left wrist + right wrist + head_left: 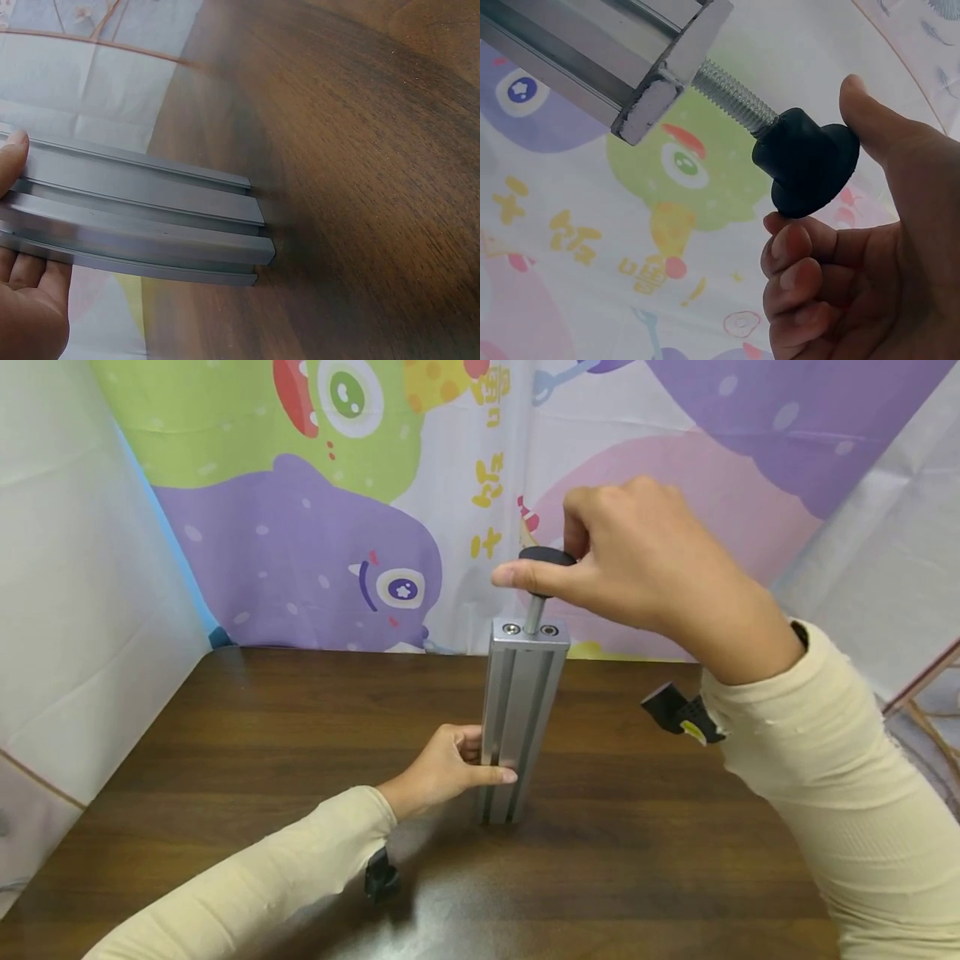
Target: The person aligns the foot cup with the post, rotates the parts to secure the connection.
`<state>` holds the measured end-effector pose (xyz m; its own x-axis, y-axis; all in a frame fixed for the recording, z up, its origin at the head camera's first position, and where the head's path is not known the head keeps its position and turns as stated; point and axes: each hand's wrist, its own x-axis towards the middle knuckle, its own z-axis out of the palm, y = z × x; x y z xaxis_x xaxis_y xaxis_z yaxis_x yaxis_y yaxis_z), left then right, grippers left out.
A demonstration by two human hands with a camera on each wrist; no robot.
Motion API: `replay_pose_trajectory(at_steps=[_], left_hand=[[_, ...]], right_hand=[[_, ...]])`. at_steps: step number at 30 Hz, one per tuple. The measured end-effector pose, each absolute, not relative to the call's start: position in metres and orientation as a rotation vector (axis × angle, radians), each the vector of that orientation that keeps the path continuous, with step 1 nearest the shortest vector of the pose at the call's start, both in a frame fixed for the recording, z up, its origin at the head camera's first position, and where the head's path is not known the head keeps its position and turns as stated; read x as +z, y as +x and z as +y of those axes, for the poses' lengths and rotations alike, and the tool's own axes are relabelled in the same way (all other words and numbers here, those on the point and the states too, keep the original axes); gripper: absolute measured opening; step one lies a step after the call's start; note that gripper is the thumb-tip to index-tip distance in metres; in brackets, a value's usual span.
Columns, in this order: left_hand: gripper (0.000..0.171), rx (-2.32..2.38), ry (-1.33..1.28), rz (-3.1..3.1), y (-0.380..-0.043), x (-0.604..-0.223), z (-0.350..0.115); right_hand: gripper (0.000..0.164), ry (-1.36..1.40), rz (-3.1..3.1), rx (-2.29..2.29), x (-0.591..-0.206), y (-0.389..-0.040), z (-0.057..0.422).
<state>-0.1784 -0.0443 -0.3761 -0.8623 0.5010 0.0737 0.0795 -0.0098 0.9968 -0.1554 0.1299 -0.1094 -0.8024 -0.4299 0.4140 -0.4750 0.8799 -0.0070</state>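
A silver aluminum extrusion profile [522,702] stands upright on the wooden table, with slots along its sides. My left hand [435,770] grips it low down, thumb across the front and fingers behind. In the left wrist view the profile's lower end [225,244] meets the tabletop. A leveling foot [802,165] with a black round base sticks out of the end plate [529,637] on top, its threaded rod [733,97] partly exposed. Two screws flank the rod. My right hand [645,556] pinches the black base at its edge between thumb and curled fingers.
Brown wooden tabletop [645,860] spreads around the profile. Behind it hangs a cartoon-printed curtain [300,560], with pale curtains at both sides. A black camera mount [678,710] protrudes from the right sleeve, another [381,875] from the left sleeve.
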Motion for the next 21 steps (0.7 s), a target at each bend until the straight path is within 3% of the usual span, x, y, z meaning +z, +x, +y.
replay_pose_trajectory(at_steps=[10, 18, 21], left_hand=[[0.038, 1.95, 0.603, 1.956, -0.178, -0.377, -0.045], [0.039, 1.948, 0.611, 1.955, -0.177, -0.375, -0.045], [0.038, 1.952, 0.611, 1.953, -0.177, -0.375, -0.045]], right_hand=[[0.058, 0.747, -2.756, 0.194, -0.102, -0.151, 0.139], [0.05, 1.389, -2.626, 0.222, -0.099, -0.172, 0.167], [0.057, 1.535, -2.548, 0.226, -0.1, -0.177, 0.17]])
